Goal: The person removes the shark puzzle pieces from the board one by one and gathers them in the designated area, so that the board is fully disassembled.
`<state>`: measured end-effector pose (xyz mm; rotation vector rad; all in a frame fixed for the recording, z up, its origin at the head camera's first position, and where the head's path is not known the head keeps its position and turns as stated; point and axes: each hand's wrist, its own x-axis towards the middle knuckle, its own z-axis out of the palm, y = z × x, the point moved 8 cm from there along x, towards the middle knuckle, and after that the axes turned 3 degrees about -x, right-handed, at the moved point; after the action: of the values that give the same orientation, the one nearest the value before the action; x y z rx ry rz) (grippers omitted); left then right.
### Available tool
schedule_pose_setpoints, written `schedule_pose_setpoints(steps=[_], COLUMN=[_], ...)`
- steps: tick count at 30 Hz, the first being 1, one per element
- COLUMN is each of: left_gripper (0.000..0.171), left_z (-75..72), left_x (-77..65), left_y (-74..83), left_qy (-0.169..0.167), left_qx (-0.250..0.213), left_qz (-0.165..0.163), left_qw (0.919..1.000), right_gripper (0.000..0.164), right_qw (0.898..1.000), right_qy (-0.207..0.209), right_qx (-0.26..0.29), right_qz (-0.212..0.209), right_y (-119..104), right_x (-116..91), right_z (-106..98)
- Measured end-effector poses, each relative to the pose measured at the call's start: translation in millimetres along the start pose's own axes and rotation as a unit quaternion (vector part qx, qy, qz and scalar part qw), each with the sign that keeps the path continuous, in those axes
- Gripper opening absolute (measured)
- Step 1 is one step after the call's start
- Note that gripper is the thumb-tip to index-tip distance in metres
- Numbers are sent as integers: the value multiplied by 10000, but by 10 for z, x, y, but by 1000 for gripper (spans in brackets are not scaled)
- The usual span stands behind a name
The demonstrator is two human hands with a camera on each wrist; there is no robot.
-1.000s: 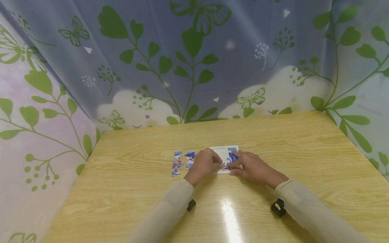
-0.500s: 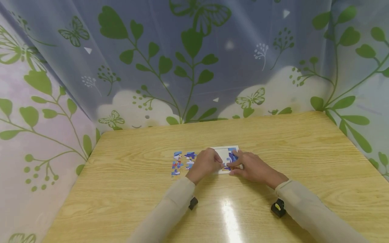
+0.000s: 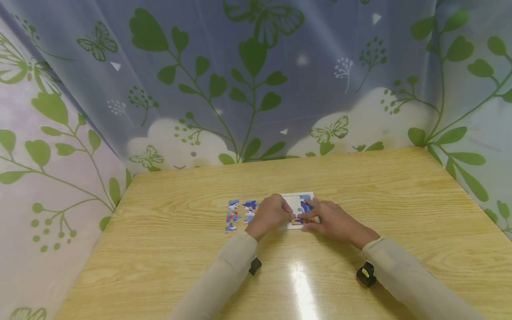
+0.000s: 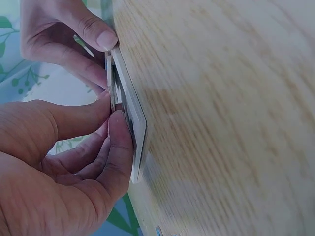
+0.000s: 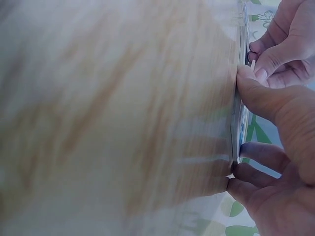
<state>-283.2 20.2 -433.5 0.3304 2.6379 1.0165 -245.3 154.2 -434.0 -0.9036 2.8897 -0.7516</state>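
Note:
My left hand [image 3: 272,217] pinches a thin jigsaw piece [image 5: 253,64] between thumb and forefinger, over the lower part of a white-rimmed puzzle board [image 3: 290,194]. In the left wrist view the piece shows edge-on, tilted slightly off the board; its picture side is hidden. My right hand [image 3: 331,218] grips the board's right end, thumb at the near edge and other fingers by the right edge. Its forefinger touches the blue fitted pieces [image 3: 305,204] there. Left of my left hand lie loose jigsaw pieces [image 3: 234,205], some partly covered by that hand.
The board lies flat on a wood-grain table [image 3: 180,262]. A patterned curtain [image 3: 320,66] with green leaves and butterflies hangs behind the table and along both sides. Black wrist devices [image 3: 366,274] hang below both sleeves.
My left hand has shifted very slightly right, and its piece sits lower against the fitted pieces. The right hand, the board and the loose pieces stay where they were.

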Motion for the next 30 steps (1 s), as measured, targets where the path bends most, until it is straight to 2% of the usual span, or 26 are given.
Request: schedule_pose_setpoints(steps=[12,30], left_gripper=[6,5], left_z=[-35,-38], left_x=[-31,-40], left_y=[-43,-82], left_qy=[28,-89], left_qx=[-327,-526], left_qz=[-85,-163], left_qw=[9994,9984], right_gripper=[32,36], right_qw=[10000,10000], right_qy=[-40,-52], right_qx=[46,15], right_qz=[-32,13], right_y=[18,30], right_x=[-13,6], right_z=[14,6])
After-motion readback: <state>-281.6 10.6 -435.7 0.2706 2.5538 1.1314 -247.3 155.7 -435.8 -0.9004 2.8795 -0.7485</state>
